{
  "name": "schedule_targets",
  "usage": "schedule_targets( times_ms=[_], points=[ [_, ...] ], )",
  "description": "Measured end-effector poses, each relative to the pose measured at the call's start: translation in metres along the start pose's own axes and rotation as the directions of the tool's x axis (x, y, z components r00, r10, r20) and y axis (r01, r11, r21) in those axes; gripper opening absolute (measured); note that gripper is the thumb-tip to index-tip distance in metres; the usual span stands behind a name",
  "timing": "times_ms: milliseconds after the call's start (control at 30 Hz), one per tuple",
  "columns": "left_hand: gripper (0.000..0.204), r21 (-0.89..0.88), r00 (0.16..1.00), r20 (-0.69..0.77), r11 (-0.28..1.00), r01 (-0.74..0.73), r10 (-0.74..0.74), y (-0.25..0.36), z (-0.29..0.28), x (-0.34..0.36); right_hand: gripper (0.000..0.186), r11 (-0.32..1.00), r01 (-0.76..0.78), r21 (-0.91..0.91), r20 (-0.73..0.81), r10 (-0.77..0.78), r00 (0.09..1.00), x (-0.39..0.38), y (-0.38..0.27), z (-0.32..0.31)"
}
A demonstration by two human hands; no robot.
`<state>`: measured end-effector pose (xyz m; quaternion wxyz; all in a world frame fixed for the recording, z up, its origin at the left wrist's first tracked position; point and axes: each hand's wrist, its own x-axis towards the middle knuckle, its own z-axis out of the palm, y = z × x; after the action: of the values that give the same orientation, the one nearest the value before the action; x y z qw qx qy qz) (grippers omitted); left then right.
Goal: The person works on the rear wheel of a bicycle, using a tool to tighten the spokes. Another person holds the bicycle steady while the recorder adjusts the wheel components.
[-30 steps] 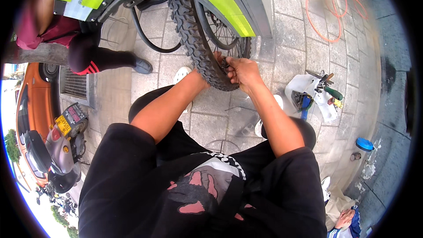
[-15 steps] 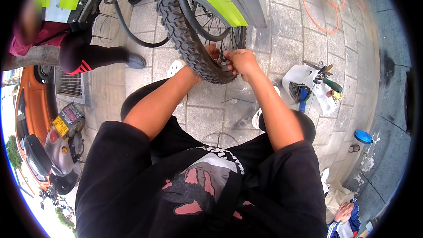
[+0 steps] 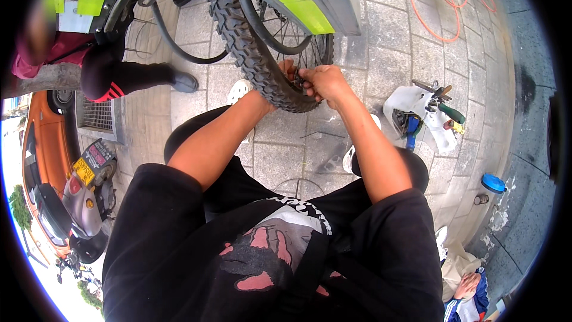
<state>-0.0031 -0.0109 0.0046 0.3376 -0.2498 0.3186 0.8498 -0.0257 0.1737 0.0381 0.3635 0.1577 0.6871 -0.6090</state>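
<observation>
A knobbly black bicycle tyre (image 3: 235,39) on a spoked wheel stands upright in front of me. My left hand (image 3: 288,70) reaches round the tyre from its left side. Bent fingers show at the inner rim, while the tyre hides most of the palm. Opposite them, my right hand (image 3: 326,85) pinches at the rim beside the spokes. What lies between its fingertips is too small to make out. A black inner tube (image 3: 193,58) hangs out in a loop left of the wheel, and another curved black length (image 3: 262,30) runs along the wheel's inner side.
A white bag with hand tools (image 3: 411,113) lies right of my foot. An orange hose (image 3: 411,9) coils at the upper right, and a blue lid (image 3: 493,183) rests near the wall. A seated person (image 3: 107,74) is at the left, a scooter (image 3: 83,203) behind; another person's hand (image 3: 468,286) shows lower right.
Both hands stay at the same place on the rim, with only a slight shift of the right fingers. The whole view has moved very little.
</observation>
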Motion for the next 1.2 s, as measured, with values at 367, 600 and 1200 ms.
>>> schedule_targets(
  times_ms=[367,600,1200],
  points=[
    [0.031,0.166,0.991,0.133,0.985,-0.041,0.019,-0.006,-0.01,0.015,0.038,0.956,0.052,-0.288,-0.006,-0.056,0.998,-0.004,-0.012,0.004],
    [0.025,0.133,0.968,0.224,0.98,-0.149,0.117,-0.007,0.008,-0.008,0.038,0.837,0.098,-0.539,0.011,-0.109,0.994,-0.014,-0.023,0.003],
    [0.024,0.139,0.991,-0.106,0.988,-0.062,0.077,-0.011,-0.005,0.004,0.038,0.87,0.163,-0.466,-0.07,-0.22,0.973,-0.017,0.002,0.005]
  ],
)
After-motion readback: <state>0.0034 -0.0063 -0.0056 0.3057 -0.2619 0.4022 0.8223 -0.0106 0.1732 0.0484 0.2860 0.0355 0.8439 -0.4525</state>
